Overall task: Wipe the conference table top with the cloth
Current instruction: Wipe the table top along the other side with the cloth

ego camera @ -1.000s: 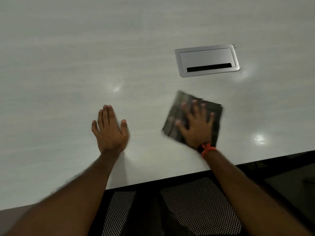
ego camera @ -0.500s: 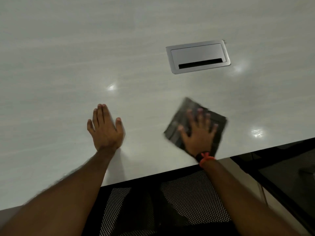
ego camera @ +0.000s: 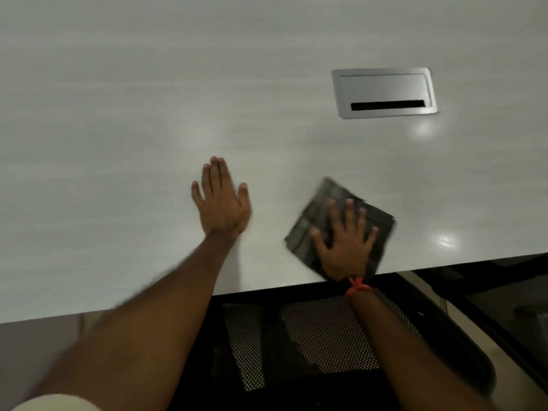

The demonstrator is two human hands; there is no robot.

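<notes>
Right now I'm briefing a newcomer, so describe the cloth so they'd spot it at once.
On the pale conference table, look by the near edge, short of the silver hatch. The cloth lies under the right hand: the only dark fabric there.

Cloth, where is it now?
In the head view, the cloth lies on the table under the right hand, by the near edge, right of the left hand and nearer than the metal hatch.

cloth [ego camera: 323, 221]: dark grey, folded into a rough square, lying flat and rotated diamond-wise near the counter's front edge, its near corner almost reaching that edge. counter [ego camera: 133, 99]: pale wood-grain top, glossy, showing light reflections.
</notes>
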